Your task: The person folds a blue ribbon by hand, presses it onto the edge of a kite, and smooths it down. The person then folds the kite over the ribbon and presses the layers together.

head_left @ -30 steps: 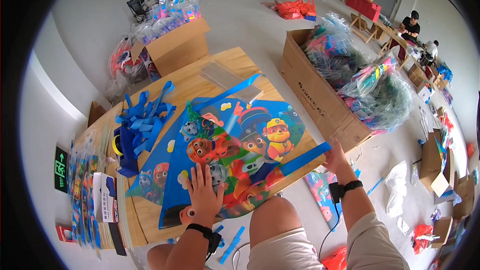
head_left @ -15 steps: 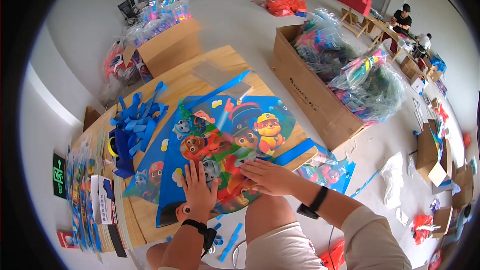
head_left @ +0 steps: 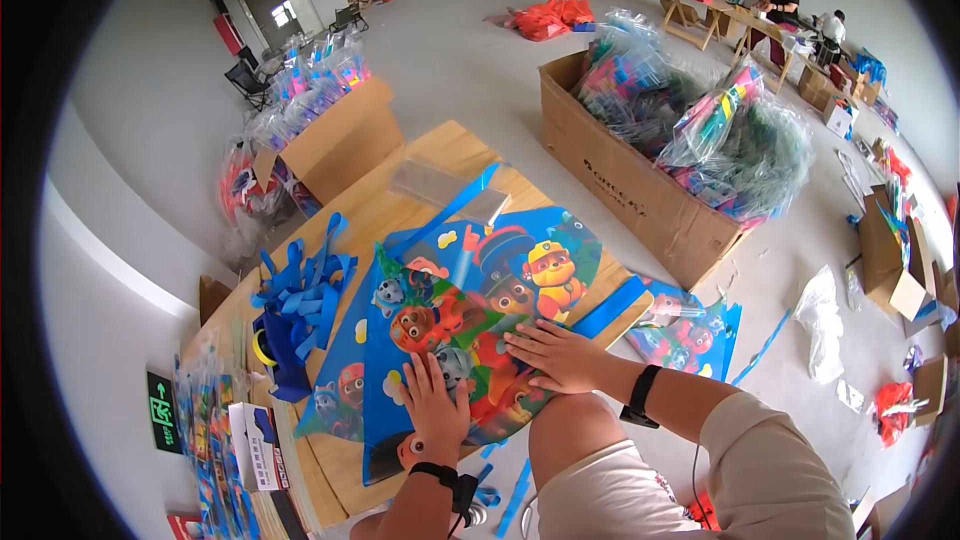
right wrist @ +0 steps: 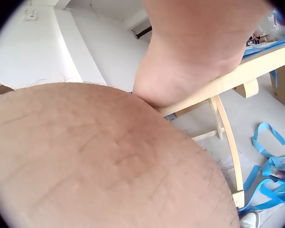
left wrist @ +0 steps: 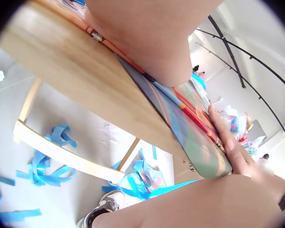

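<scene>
Printed cartoon sheets [head_left: 490, 290] lie spread over the wooden table [head_left: 330, 455], some overhanging its near edge. My left hand [head_left: 436, 408] rests flat on them at the near left, fingers spread. To its right my right hand [head_left: 558, 356] lies flat on the same sheets, fingers pointing left. A blue strip [head_left: 610, 308] lies by the table's right corner, and another blue strip [head_left: 455, 208] crosses the top. In the left wrist view the sheets' edge [left wrist: 199, 147] bends over the table edge, with the right hand [left wrist: 232, 149] against it. The right wrist view hides the right hand's fingers.
A tangle of blue ribbon [head_left: 305, 285] and a blue tape dispenser [head_left: 283, 355] lie at the table's left. Beyond the table stand a large carton [head_left: 630, 175] full of bagged items and another carton [head_left: 345, 145]. More sheets [head_left: 700, 335] lie below right. A person [head_left: 780, 0] sits far off.
My right hand has left the blue strip at the right corner and come left onto the sheets, where it lies flat. My left hand has stayed on them. The head view has shifted.
</scene>
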{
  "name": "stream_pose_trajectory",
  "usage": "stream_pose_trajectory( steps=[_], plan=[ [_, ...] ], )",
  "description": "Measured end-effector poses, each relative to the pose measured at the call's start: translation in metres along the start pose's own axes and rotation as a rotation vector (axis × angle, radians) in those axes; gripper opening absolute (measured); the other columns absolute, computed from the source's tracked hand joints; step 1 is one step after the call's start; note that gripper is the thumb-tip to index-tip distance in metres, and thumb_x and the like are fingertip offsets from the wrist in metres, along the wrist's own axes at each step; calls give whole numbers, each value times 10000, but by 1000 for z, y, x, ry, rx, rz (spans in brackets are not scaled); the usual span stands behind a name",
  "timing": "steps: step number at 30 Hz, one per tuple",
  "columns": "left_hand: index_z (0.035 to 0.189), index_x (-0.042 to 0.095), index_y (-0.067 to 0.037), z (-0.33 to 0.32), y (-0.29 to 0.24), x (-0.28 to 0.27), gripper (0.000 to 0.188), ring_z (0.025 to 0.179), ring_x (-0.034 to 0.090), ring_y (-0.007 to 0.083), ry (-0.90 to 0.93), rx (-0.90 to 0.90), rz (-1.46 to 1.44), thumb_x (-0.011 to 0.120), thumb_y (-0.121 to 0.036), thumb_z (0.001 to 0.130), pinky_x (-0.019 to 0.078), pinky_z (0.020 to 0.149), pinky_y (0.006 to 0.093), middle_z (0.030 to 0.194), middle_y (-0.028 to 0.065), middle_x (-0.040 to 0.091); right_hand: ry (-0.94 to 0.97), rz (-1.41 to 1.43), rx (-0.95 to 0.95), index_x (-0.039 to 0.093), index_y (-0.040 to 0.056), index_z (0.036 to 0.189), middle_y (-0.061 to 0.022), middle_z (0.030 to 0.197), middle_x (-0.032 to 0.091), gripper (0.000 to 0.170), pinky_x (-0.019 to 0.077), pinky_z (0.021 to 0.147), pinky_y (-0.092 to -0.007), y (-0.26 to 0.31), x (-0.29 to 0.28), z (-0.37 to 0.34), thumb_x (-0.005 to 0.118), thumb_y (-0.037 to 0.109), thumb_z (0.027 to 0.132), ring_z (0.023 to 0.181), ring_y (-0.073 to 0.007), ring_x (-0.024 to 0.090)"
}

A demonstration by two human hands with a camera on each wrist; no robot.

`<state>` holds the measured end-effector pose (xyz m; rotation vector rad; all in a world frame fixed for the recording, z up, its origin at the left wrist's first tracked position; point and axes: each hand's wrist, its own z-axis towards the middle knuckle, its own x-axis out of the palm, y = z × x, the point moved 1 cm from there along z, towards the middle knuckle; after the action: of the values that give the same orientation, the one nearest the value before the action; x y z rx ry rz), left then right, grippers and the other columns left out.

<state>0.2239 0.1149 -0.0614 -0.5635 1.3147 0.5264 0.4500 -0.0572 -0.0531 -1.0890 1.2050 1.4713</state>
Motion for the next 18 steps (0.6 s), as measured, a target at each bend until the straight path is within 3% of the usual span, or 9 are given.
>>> stream_pose_trajectory(
  steps=[7,10,13,15,17,18],
  plan=[
    [1570,333,-64,4,15,17,708,1526,205,414,-12,-28,-143,463,-473,1007,162,1210,581,1647,198,259,-27,15,10,277,82,1585,-80,1667,244,724,149,1263,-461,-2,3,-1,472,490,1020,1547,-277,199],
    [1530,399,-36,8,28,25,670,1513,240,424,-6,-21,-176,528,-411,989,200,1200,578,1625,211,305,-32,21,-2,292,74,1577,-83,1665,247,724,157,1260,-461,-2,2,-2,492,482,1014,1545,-279,203],
    [1494,443,-13,14,26,0,636,1476,309,445,45,-80,-399,586,-334,963,253,1178,582,1602,222,341,-20,21,-14,314,67,1566,-86,1664,252,713,171,1255,-462,0,-3,-1,505,470,1010,1539,-283,220],
    [1498,433,-31,14,-1,-9,614,1458,319,467,-94,46,-279,611,-267,960,241,1178,585,1574,246,368,-16,21,-28,325,63,1560,-89,1663,254,708,179,1251,-463,2,-7,-1,512,464,1007,1534,-284,233],
    [1502,438,-40,15,-34,-18,633,1432,355,475,-115,258,-187,600,-319,957,290,1158,586,1573,243,370,-12,-2,-5,343,62,1552,-93,1658,266,698,192,1246,-464,1,-7,0,514,462,1005,1523,-287,259],
    [1511,429,-51,13,-48,-15,638,1441,347,465,-114,250,-202,587,-342,966,288,1162,582,1578,232,369,-29,-3,-5,354,61,1548,-92,1653,279,701,196,1244,-467,2,-7,0,518,467,1001,1518,-286,271]
  ],
)
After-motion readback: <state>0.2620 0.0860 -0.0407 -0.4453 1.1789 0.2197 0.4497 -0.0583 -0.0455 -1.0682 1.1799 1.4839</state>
